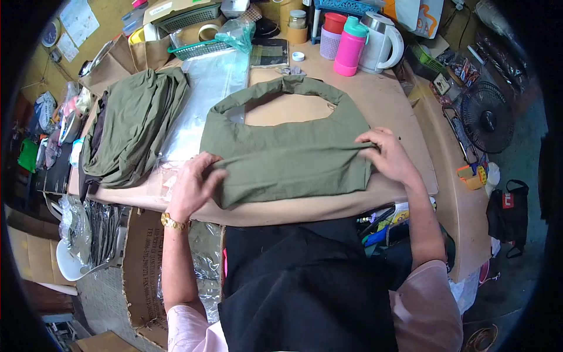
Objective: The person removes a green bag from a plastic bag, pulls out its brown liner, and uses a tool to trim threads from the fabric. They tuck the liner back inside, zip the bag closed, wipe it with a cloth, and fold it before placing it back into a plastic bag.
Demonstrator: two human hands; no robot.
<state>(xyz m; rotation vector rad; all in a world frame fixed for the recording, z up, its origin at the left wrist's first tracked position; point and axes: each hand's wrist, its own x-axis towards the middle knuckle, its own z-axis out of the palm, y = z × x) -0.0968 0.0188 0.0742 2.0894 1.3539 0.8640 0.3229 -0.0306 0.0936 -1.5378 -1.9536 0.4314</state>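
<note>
An olive-green fabric shoulder bag (287, 170) lies flat on the table in front of me, its wide strap looped away from me. A crosswise fold runs over its body. At the left end of this fold, my left hand (193, 182) has its fingers and thumb around the bag's edge; the thumb is slightly blurred. My right hand (387, 154) pinches the fabric at the fold's right end. To the left sits a pile of similar green fabric bags (132, 123), beside clear plastic sleeves (211, 88).
Behind the bag stand a pink bottle (348, 50), a white electric kettle (378, 44), a jar (297, 20) and a green basket (199, 50). A black fan (488, 117) is at the right. Below the table's left side is an open cardboard box (141, 270).
</note>
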